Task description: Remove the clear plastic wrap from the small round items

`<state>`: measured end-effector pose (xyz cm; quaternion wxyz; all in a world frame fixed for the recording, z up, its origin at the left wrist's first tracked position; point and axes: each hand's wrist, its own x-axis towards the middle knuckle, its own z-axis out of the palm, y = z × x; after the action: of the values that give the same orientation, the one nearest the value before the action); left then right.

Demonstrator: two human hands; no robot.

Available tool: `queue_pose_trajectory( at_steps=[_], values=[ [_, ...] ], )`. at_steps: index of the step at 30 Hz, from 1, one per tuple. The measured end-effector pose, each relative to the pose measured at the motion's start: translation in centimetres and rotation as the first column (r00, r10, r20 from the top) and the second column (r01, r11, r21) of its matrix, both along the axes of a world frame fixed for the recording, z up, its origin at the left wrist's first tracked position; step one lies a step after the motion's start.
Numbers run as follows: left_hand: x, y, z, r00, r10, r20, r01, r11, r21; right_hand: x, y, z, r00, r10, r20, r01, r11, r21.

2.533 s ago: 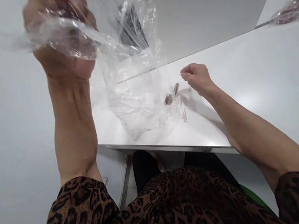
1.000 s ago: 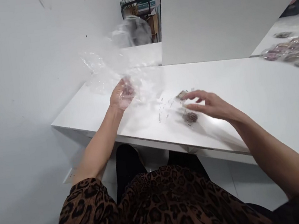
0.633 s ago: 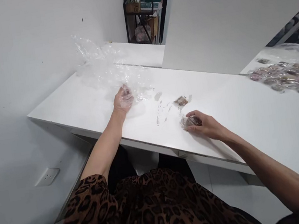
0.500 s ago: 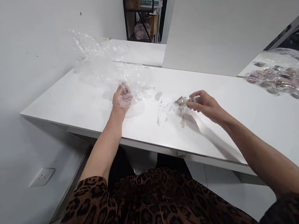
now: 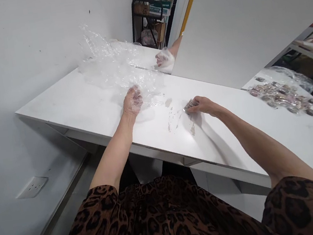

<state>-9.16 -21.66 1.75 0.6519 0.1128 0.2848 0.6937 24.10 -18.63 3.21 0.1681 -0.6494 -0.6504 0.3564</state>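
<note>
My left hand [image 5: 133, 100] is closed, its curled fingers gripping clear plastic film. The crinkled clear plastic bags [image 5: 119, 66] spread from it in a loose heap across the white table [image 5: 63, 104]. To the right, my right hand [image 5: 204, 105] pinches a small item wrapped in clear plastic [image 5: 190, 105], with brownish and pale parts, just at the tabletop. What the wrapped item is stays partly hidden by my fingers. Between both hands the table surface carries worn grey-brown patches [image 5: 168, 102].
On the right, several small plastic-wrapped items [image 5: 284, 96] lie in a cluster beside a clear bag [image 5: 294, 75]. A white upright panel [image 5: 236, 19] borders the table's far side. Beyond it, another person's hand [image 5: 163, 58] shows with clear plastic. A black shelf cart [image 5: 146, 17] stands behind.
My right hand has lowered over the small wrapped item, covering more of it. Another person's hand has appeared beyond the table. The view has shifted slightly; my left hand keeps hold of the plastic.
</note>
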Motion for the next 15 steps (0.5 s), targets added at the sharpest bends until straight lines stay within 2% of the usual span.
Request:
queue_pose_trajectory(
  at_steps=[4, 8, 12, 14, 15],
  values=[
    [-0.2, -0.2, 0.1, 1.000, 0.022, -0.014, -0.022, 1.000, 0.006, -0.9, -0.9, -0.1, 0.988, -0.063, -0.141, 0.074, 0.995, 0.071],
    [-0.2, -0.7, 0.7, 1.000, 0.014, -0.001, -0.014, 1.000, 0.008, 0.0, -4.9, -0.3, 0.935, -0.145, -0.324, 0.168, 0.985, 0.044],
    [-0.2, -0.9, 1.0, 1.000, -0.011, -0.005, 0.011, 1.000, 0.014, 4.0, -9.4, -0.8, 0.876, -0.245, -0.415, 0.209, 0.969, -0.131],
    [-0.3, -0.7, 1.0, 1.000, -0.021, -0.019, 0.021, 1.000, 0.015, 7.0, -9.7, -0.7, 0.870, -0.275, -0.409, 0.252, 0.961, -0.109],
    [-0.3, -0.6, 0.9, 0.999, -0.023, -0.023, 0.023, 1.000, 0.014, 8.6, -9.1, -0.3, 0.876, -0.279, -0.393, 0.282, 0.958, -0.051]
  ],
)
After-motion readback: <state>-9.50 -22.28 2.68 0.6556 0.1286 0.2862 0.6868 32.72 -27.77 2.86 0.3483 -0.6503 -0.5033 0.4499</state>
